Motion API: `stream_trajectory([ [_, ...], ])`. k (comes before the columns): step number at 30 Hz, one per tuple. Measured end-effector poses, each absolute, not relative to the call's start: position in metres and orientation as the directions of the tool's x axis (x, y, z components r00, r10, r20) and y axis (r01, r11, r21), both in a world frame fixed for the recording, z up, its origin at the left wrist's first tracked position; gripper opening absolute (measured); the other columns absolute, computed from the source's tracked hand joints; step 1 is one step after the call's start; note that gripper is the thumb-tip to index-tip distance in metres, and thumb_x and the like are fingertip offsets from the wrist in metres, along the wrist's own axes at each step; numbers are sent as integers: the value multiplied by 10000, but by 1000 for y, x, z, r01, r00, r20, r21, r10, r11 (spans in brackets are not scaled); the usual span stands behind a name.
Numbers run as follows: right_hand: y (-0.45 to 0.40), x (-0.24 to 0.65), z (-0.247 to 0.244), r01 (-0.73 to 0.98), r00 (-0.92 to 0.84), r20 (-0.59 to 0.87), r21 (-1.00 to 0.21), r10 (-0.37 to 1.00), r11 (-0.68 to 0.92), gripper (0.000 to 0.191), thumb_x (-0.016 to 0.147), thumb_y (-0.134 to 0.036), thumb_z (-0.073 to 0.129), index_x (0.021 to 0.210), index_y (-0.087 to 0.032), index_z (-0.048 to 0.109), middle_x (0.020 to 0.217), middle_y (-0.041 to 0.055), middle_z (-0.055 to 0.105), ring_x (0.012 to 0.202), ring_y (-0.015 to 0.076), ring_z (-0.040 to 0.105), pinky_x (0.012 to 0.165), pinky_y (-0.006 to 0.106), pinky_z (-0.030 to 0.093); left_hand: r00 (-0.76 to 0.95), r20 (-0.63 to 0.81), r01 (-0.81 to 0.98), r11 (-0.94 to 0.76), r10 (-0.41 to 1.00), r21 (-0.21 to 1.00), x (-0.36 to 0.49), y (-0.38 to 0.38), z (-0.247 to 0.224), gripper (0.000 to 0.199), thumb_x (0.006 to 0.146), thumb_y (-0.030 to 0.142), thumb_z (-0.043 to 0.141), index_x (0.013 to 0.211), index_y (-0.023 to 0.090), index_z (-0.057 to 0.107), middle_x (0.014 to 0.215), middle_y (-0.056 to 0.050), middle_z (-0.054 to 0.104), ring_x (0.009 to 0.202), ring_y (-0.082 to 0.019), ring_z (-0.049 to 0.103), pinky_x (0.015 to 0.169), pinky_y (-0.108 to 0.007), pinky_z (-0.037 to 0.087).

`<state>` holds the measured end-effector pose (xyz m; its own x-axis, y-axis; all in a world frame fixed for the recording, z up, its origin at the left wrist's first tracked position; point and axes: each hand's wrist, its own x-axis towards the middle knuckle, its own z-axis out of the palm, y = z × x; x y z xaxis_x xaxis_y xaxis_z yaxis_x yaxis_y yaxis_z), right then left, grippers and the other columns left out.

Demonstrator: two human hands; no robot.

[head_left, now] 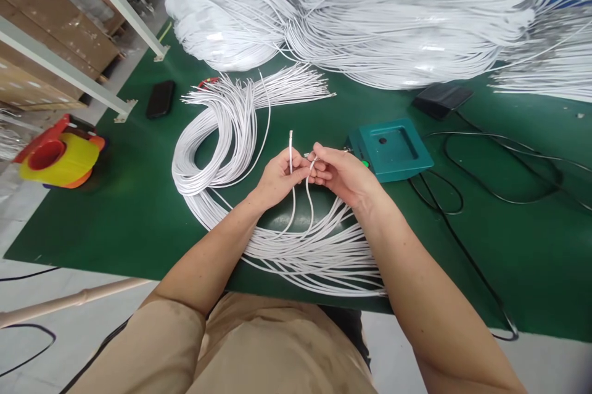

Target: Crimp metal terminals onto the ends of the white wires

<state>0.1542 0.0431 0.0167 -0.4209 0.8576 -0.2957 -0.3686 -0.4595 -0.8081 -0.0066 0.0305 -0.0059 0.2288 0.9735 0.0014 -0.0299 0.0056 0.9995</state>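
A: Take the clock face at the meeting fingertips. Where do the cables lie?

B: The first white cable (pixel 291 148) stands just towards ten, its long axis almost on the twelve–six line, tip at twelve. The left hand (pixel 276 178) pinches it, so that one is nearer.

A: And the second white cable (pixel 309 195)?

B: It rises from six and bends towards one at the fingertips. The right hand (pixel 346 169) appears to pinch it near its end; the left thumb is right beside it.

A: Are the two ends touching?

B: No, the upright tip is apart. What sits deeper between the fingers, I can't tell.

A: Around them?

B: Loose white cable lengths (pixel 314 252) at six, the coiled cable bundle (pixel 185 163) at nine, the teal box (pixel 393 138) at three.
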Motion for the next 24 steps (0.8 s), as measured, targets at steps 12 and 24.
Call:
stream_trajectory([
  [12,36,148,25,-315,-194,-224,-908,955,-277,246,681,-376,784,748,-149,717,637,-1,624,572,94,531,632,266,503,263,40,-133,-5,964,991,-10,32,-5,525,784,324,741,1263,244,542,809,13,629,711,-106,615,644,-237,472],
  [24,34,145,15,780,-237,422,-454,875,431,290,948,-199,384,811,-167,637,871,109,651,810,214,569,765,354,438,297,-226,-346,325,928,880,-10,36,-3,415,713,245,769,1098,191,625,769,10,639,638,-76,615,540,-186,417],
])
